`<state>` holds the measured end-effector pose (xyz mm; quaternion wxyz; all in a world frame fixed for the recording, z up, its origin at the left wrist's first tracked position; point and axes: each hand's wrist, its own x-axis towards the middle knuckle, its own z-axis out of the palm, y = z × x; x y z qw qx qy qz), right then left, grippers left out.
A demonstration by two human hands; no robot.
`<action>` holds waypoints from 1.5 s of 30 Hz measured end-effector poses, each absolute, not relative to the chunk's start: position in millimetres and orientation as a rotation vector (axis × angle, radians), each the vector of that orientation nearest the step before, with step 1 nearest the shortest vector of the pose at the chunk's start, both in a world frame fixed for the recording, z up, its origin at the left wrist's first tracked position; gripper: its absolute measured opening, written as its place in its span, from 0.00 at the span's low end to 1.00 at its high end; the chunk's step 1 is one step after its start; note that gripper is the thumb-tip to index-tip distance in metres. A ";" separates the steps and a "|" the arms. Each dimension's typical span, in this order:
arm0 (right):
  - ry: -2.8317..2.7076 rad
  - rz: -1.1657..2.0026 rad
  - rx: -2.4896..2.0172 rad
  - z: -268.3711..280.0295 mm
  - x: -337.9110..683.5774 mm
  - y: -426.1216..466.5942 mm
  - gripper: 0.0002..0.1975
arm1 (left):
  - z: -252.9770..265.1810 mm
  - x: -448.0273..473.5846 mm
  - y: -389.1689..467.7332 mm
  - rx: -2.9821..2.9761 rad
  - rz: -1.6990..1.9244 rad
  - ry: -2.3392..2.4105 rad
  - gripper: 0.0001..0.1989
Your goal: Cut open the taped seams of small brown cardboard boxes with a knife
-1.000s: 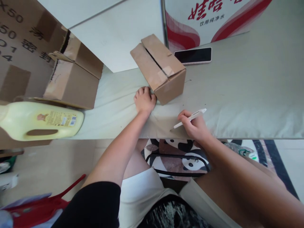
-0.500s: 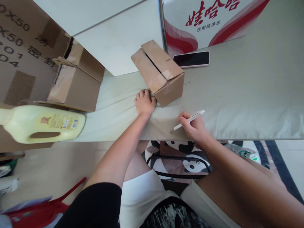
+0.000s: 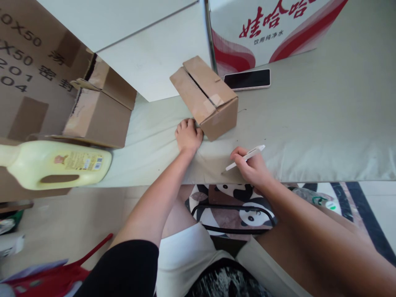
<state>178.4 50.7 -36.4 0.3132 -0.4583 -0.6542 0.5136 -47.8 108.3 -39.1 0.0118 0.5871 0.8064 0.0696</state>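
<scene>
A white pen (image 3: 254,152) is gripped in my right hand (image 3: 251,166), its tip slanting down to the left at the pale cloth. My left hand (image 3: 189,135) lies palm down on the cloth with its fingers a little apart, holding nothing. Right beside it sits a small brown cardboard box (image 3: 204,95), taped across the closed flaps. Whether my left thumb touches the box's lower corner, I cannot tell. Behind the box lies a phone (image 3: 249,79) with a dark screen.
The cloth-covered surface (image 3: 324,123) has its front edge before my legs. At left lie a yellow jug (image 3: 64,163) and brown cartons (image 3: 105,111). A white cabinet (image 3: 161,57) and a red-and-white carton (image 3: 262,35) stand behind. A patterned mat (image 3: 213,214) lies below.
The view has shifted very slightly. Both hands, the pen and the box keep their places.
</scene>
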 end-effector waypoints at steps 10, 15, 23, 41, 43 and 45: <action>-1.711 1.358 -1.207 -33.1 178.6 50.7 0.13 | -35.9 -45.8 106.9 1.830 0.209 2.513 0.19; -1.712 1.355 -1.206 -34.6 178.4 50.4 0.13 | -35.7 -45.7 107.1 1.830 0.215 2.515 0.20; -1.716 1.353 -1.187 -33.9 178.7 50.5 0.14 | -34.0 -44.7 106.9 1.815 0.208 2.515 0.20; -1.721 1.356 -1.200 -38.8 178.9 50.6 0.14 | -35.8 -45.9 107.3 1.821 0.223 2.513 0.19; -1.718 1.356 -1.207 -40.1 179.0 50.7 0.14 | -36.0 -46.0 107.3 1.829 0.217 2.513 0.20; -1.717 1.354 -1.211 -39.9 178.9 50.8 0.14 | -36.1 -46.1 107.3 1.833 0.216 2.514 0.20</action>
